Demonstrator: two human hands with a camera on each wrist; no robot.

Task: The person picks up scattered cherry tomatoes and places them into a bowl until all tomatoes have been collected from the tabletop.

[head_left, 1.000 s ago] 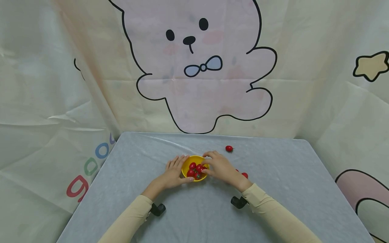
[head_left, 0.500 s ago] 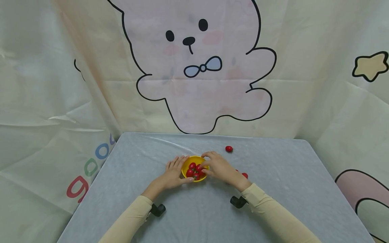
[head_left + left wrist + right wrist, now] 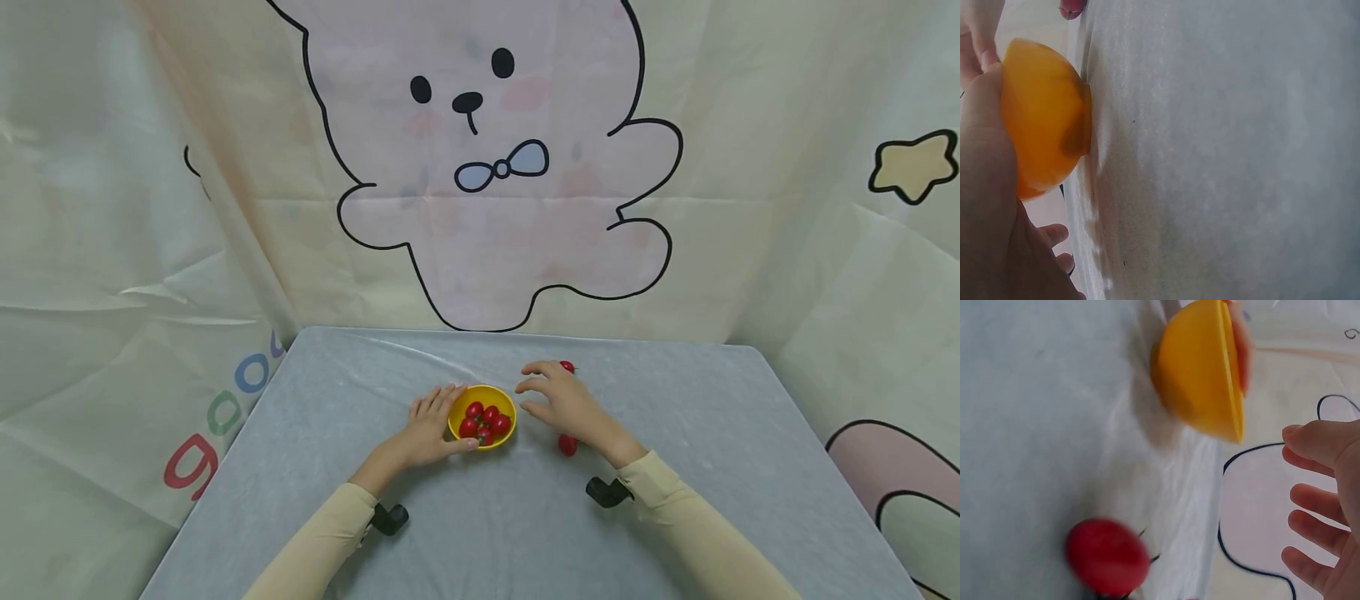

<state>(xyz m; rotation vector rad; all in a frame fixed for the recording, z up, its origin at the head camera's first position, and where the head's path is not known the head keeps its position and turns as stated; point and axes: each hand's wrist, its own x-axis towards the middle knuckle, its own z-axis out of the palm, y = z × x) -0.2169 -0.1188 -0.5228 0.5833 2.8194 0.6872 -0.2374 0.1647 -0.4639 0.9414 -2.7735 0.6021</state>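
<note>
A yellow bowl (image 3: 454,434) with several red cherry tomatoes (image 3: 475,410) inside stands on the table. My left hand (image 3: 429,434) holds it from the left, the thumb over the near rim and the other fingers along the far left side. Just right of the bowl, my right hand (image 3: 564,402) hovers with loosely bent fingers and nothing in them. One loose cherry tomato (image 3: 567,445) lies by my right wrist; another loose tomato (image 3: 569,366) shows partly behind the hand. The right wrist view has a loose tomato (image 3: 1108,556) close up, with a further one cut off below.
A grey cloth covers the table (image 3: 480,525). Behind it hangs a pale curtain (image 3: 787,250) printed with a bear. My wrists wear small black camera mounts (image 3: 390,519).
My right hand has let go of a cherry tomato in the bowl and moved right, out of the bowl. A loose tomato near the wrist has come into sight. The left hand stays put.
</note>
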